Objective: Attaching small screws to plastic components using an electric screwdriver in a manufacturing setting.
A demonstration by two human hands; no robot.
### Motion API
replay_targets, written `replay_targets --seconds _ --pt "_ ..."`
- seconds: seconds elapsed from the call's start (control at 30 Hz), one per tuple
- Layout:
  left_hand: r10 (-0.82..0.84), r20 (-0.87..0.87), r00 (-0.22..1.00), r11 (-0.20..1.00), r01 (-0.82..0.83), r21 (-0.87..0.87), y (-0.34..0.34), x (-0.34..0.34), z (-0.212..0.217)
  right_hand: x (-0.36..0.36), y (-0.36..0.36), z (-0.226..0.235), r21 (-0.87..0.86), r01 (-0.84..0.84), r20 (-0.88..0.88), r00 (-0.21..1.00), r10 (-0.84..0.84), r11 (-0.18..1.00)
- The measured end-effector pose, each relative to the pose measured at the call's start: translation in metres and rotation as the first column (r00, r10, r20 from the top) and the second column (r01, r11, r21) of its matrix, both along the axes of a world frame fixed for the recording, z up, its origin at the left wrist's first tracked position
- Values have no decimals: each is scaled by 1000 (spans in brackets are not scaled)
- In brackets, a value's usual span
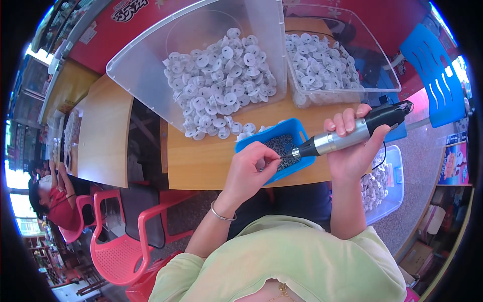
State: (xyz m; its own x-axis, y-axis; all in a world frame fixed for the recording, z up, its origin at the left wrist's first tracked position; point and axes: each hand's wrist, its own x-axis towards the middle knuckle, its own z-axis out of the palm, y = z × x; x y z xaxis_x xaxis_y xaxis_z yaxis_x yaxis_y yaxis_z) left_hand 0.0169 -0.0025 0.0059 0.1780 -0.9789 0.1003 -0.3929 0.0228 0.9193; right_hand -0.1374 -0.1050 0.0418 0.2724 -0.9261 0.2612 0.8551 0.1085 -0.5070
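My right hand (347, 146) is wrapped round a silver and black electric screwdriver (333, 143), which lies nearly level, its tip pointing left over a blue plastic bin (300, 132). Many small dark screws (283, 146) fill the bottom of that bin. Over the bin's left side, my left hand (254, 168) is closed in a pinch, thumb and forefinger meeting close to the screwdriver's tip. A pale patch shows inside the curled fingers; what they pinch is too small to tell. Just behind the bin, loose white round plastic pieces (221, 132) lie on the wooden table (196, 161).
A large clear tub (146, 65) of white pieces lies tipped toward me; another clear bin (347, 91) of them stands right of it. A third bin (395, 194) sits low at right. Red chairs (118, 256), a blue chair (435, 75) and a seated person (60, 206) are around.
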Motion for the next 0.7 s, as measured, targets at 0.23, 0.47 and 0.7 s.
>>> replay_targets --seconds 0.23,0.47,0.7 --pt "19 -12 1000 1000 -19 -11 1 -2 6 1 4 3 -72 17 -66 998 -22 997" --pt "37 -17 999 999 -38 -38 2 -1 1 1 7 7 -76 20 -83 996 -27 997" --pt "49 -34 998 997 -51 -65 1 -2 2 0 7 7 -91 10 -86 996 -18 996"
